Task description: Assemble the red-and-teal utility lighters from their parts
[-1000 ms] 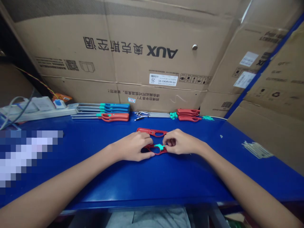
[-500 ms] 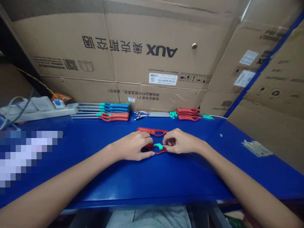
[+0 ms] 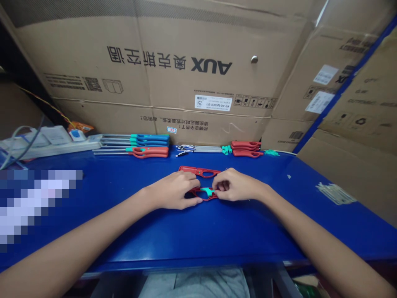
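Observation:
A red lighter handle half (image 3: 207, 200) lies hollow side up on the blue table, with a green trigger (image 3: 208, 191) seated across its finger loop. My left hand (image 3: 178, 189) is closed around the left end of this half, its thumb along the lower edge. At the other end, my right hand (image 3: 232, 185) pinches the tail of the trigger against the red shell; the fingertips hide the exact contact. Just beyond both hands lies another red handle half (image 3: 198, 171), partly covered by the left fingers.
Assembled blue and red stick lighters (image 3: 150, 141) are stacked at the back left beside a power strip (image 3: 52, 142). Metal tubes with wires (image 3: 207, 149), red handle shells (image 3: 246, 149) and green triggers (image 3: 271, 152) line the cardboard wall (image 3: 173, 91). Pale strips (image 3: 336, 193) lie right.
The green trigger has shifted slightly and turned a little within the red half. Both hands stay almost in the same place.

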`<action>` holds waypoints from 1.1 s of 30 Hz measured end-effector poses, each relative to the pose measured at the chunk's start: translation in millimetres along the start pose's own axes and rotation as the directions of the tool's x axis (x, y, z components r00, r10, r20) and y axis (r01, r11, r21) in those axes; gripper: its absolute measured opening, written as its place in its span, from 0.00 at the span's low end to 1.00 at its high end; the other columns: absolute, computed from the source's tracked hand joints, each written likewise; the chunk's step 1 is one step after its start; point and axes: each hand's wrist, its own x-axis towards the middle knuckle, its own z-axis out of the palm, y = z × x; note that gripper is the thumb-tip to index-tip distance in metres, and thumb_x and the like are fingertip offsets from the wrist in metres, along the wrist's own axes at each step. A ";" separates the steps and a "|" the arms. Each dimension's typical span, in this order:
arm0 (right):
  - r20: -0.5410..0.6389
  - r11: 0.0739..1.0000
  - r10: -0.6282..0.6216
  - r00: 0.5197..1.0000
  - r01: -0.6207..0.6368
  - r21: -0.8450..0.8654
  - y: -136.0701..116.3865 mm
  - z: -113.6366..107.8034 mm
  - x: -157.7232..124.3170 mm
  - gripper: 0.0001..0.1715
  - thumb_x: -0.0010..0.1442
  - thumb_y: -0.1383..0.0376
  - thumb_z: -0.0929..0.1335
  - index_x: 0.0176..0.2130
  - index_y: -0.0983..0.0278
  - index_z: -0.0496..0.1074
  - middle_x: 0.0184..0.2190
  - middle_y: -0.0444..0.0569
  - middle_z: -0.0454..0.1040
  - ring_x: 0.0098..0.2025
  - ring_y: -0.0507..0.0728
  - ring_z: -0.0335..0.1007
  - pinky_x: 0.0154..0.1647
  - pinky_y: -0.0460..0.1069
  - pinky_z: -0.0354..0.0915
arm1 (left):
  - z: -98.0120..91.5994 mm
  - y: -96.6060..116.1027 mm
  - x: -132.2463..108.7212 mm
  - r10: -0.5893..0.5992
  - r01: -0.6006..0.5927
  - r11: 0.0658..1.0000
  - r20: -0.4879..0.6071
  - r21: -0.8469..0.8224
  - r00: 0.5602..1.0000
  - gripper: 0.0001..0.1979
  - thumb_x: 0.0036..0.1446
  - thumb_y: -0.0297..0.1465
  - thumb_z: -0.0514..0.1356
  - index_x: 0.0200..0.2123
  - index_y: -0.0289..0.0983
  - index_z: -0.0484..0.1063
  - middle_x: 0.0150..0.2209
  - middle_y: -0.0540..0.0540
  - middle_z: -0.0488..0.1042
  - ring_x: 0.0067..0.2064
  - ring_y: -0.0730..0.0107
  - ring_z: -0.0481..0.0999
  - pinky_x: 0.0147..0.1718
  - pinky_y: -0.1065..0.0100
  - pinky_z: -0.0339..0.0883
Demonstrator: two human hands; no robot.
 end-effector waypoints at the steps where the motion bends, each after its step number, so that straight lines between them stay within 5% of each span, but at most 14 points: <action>1: 0.001 1.000 -0.002 1.000 0.002 0.002 -0.2 0.1 -0.1 0.06 0.53 0.68 0.67 0.31 0.65 0.76 0.22 0.43 0.70 0.24 0.48 0.64 0.27 0.44 0.58 | 0.0 0.1 0.1 0.000 0.000 1.000 -0.001 0.001 1.000 0.16 0.62 0.41 0.56 0.40 0.34 0.73 0.37 0.42 0.75 0.38 0.62 0.75 0.39 0.64 0.67; 33: -0.018 0.999 -0.038 0.999 0.038 -0.009 1.4 1.8 -0.8 0.15 0.51 0.72 0.65 0.36 0.66 0.80 0.23 0.44 0.73 0.23 0.49 0.64 0.25 0.44 0.58 | 1.3 -1.0 -1.3 0.003 -0.003 1.000 -0.021 -0.008 1.000 0.15 0.61 0.41 0.56 0.40 0.35 0.73 0.38 0.42 0.75 0.38 0.61 0.75 0.39 0.64 0.67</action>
